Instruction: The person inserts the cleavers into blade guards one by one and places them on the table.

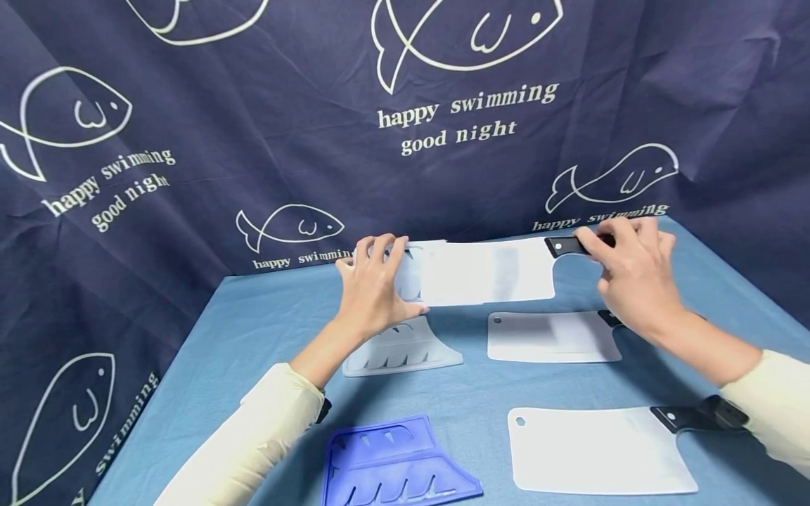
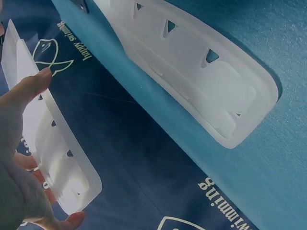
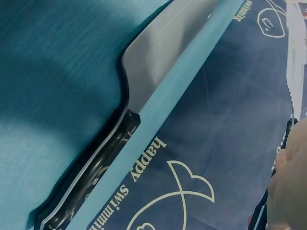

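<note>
i see the left hand (image 1: 372,292) widely pinching a white plastic sheath (image 1: 408,275). at right, the right hand (image 1: 635,275) grips a black-handled rectangular cleaver (image 1: 490,273).

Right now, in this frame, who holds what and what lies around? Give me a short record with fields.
Left hand: grips a pale cover
Right hand: holds a cleaver by its black handle
Overlap: the cleaver's front end meets the pale cover; depth inside unclear
On blue table: second pale cover, blue cover, farther cleaver, nearer cleaver
Backdrop: dark, fish-printed
</note>
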Demonstrator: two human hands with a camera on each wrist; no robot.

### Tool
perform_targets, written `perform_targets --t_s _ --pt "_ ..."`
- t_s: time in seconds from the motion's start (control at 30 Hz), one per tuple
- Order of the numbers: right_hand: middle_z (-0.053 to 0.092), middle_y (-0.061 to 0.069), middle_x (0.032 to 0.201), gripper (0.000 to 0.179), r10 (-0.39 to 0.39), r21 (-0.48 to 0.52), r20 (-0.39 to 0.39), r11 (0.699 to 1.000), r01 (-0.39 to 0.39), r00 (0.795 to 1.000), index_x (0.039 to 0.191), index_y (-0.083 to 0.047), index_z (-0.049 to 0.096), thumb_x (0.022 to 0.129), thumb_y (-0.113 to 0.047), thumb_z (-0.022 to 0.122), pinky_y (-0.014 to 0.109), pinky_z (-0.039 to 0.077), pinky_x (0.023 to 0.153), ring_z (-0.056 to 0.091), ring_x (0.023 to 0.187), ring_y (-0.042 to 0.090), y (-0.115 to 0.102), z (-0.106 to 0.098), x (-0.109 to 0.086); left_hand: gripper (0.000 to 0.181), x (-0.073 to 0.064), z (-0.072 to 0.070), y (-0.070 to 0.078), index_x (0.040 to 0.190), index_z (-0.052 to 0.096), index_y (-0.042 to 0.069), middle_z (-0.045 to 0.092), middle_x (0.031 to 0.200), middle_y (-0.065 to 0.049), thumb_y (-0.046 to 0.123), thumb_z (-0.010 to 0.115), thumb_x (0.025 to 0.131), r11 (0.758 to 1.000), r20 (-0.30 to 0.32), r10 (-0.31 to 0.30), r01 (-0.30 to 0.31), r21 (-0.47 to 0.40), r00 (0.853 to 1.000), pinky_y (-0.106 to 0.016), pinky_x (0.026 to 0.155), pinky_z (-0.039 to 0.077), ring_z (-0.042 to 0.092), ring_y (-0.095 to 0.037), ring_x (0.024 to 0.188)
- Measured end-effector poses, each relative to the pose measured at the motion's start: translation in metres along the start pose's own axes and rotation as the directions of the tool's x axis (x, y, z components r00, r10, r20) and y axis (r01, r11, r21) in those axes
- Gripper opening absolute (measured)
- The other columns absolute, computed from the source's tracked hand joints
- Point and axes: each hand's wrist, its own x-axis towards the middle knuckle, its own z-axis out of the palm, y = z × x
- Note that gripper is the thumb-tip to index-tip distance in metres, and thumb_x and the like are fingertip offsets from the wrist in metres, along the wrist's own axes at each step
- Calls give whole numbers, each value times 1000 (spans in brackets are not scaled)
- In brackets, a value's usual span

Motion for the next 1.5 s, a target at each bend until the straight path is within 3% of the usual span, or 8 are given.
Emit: perform_targets --t_s 0.43,0.73,0.83,1.03,1.13,1.3,1.5 --pt "50 23 101 67 -11 2 -38 1000 11 999 116 -9 59 57 20 44 64 21 72 38 90 47 -3 5 7 110 -1 -4 0 137 49 11 48 130 -9 55 90 45 998 8 -43 43 -38 999 -59 74 34 38 -33 120" --pt "51 24 102 66 -37 -18 -18 999 36 999 117 -6 60 59 19 43 65 21 74 39 91 49 -1 5 5 111 -2 -6 4 137 49 10 48 130 -9 53 91 43 996 19 -73 74 -48 997 -62 76 36 37 -32 122" --pt "51 24 102 66 -40 -11 -24 999 40 999 117 -6 60 57 20 45 66 22 74 39 91 49 -5 6 6 110 -2 -8 10 136 50 12 49 129 -8 54 91 43 996 26 -82 83 -44 996 -61 76 36 37 -31 122" --pt "52 20 100 69 -42 11 7 999 42 999 117 -7 59 55 21 52 63 24 75 41 92 46 -30 17 15 108 7 -15 39 136 48 13 48 130 -7 58 87 46 997 36 -7 10 -82 999 -59 73 35 37 -32 123" --pt "51 19 101 69 -15 -12 16 1000 15 1000 117 -8 59 55 22 53 63 25 76 40 93 44 -40 20 22 109 12 -16 49 137 48 12 47 130 -7 57 88 46 996 32 -33 35 -80 999 -59 74 34 36 -31 123" --pt "49 18 100 66 9 -42 35 999 -8 999 114 -8 57 56 22 51 62 26 75 40 92 44 -46 22 26 109 14 -15 52 137 49 12 48 129 -7 54 90 45 995 42 -77 79 -63 996 -58 75 34 37 -30 122" --pt "50 18 101 64 30 -49 104 998 -24 994 116 -8 59 60 22 50 61 28 75 40 93 43 -46 23 22 109 10 -13 50 139 47 13 47 132 -6 58 88 48 994 109 -85 92 -56 990 -59 77 35 35 -30 124"
